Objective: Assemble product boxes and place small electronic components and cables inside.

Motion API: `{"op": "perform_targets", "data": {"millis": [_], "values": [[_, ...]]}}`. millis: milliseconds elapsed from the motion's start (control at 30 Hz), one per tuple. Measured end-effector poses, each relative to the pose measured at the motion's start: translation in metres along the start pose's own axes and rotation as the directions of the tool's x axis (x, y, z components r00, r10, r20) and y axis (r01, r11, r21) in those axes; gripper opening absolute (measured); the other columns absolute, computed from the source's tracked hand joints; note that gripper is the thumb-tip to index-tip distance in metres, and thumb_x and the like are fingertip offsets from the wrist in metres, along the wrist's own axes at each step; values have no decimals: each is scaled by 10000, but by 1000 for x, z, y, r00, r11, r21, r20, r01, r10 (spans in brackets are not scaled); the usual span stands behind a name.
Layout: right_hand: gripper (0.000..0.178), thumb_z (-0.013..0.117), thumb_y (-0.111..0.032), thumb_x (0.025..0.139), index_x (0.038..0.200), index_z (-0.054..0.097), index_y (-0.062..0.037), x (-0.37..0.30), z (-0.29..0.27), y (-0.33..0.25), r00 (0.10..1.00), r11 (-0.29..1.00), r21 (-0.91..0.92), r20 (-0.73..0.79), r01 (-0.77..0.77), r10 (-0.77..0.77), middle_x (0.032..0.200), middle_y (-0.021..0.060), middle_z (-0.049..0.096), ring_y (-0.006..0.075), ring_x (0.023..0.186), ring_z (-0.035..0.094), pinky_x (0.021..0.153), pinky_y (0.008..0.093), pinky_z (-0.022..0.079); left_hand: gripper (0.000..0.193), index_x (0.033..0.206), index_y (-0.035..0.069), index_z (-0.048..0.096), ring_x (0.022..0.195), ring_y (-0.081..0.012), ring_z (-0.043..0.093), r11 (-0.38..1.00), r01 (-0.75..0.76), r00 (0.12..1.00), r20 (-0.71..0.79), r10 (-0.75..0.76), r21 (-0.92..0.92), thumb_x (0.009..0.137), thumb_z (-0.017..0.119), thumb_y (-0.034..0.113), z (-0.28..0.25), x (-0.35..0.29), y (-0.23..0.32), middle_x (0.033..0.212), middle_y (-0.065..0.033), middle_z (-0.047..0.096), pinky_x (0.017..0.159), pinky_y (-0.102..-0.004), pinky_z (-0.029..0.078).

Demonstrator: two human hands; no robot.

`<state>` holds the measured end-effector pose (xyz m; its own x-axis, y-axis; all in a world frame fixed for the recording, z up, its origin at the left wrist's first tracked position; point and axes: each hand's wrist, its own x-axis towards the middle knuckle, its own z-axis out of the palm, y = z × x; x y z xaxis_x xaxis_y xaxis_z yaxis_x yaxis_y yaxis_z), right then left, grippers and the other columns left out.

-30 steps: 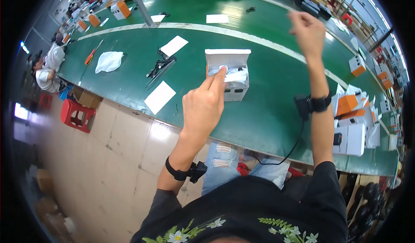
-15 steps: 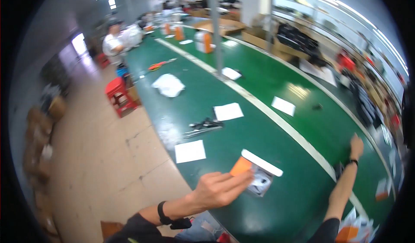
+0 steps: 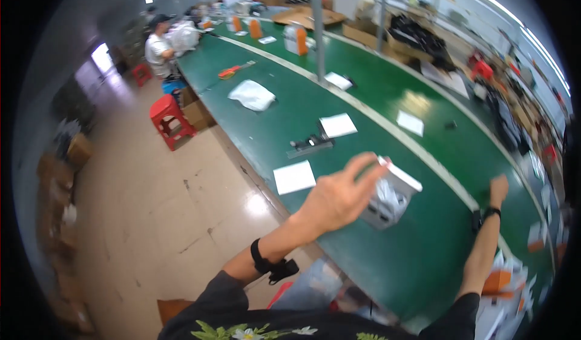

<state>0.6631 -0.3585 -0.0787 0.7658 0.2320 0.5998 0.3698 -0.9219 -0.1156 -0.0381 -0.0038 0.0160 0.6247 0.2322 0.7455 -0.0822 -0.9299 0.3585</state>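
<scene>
My left hand (image 3: pixel 344 198) is closed on the upper edge of a small box (image 3: pixel 387 207), at the corner of its white flap. The box is tilted above the green table, and greyish contents show in its open side. What exactly they are is too blurred to tell. On the far right, my right hand (image 3: pixel 498 190) is at the table, with its fingers turned away and mostly hidden. A black object (image 3: pixel 477 220) is beside my right wrist. Closest to my left hand lies a white sheet (image 3: pixel 295 178), near a bundle of black parts (image 3: pixel 311 143).
The long green table (image 3: pixel 423 267) carries more white sheets, a white bag (image 3: pixel 252 95) and orange-handled scissors (image 3: pixel 233 70). A metal post (image 3: pixel 318 31) rises from it. Orange-and-white packaging (image 3: pixel 499 282) is heaped at lower right. A red stool (image 3: pixel 170 122) and another person (image 3: pixel 158 49) are beyond.
My left hand has lifted the box up and to the right, and its orange part is out of sight. The view has shifted. My right hand stays in about the same place.
</scene>
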Motion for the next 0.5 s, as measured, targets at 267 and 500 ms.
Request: {"op": "perform_targets", "data": {"millis": [267,500], "values": [[282,810,-114,970,1247,848,-75,-203,-297,-304,940,538,772,-292,339,-173,902,14,768,87,729,562,700,260,486,399,1478,-35,632,619,-155,741,732,533,796,-42,-604,-425,1099,655,89,31,-29,-10,883,-154,800,558,-305,563],[235,786,-30,848,1058,876,-84,-298,-374,-396,730,505,638,-135,581,-670,922,125,772,360,760,738,666,467,569,313,1341,11,697,562,-236,742,732,538,788,-58,-612,-418,1045,713,111,30,-31,-4,756,-139,789,568,-368,548]]}}
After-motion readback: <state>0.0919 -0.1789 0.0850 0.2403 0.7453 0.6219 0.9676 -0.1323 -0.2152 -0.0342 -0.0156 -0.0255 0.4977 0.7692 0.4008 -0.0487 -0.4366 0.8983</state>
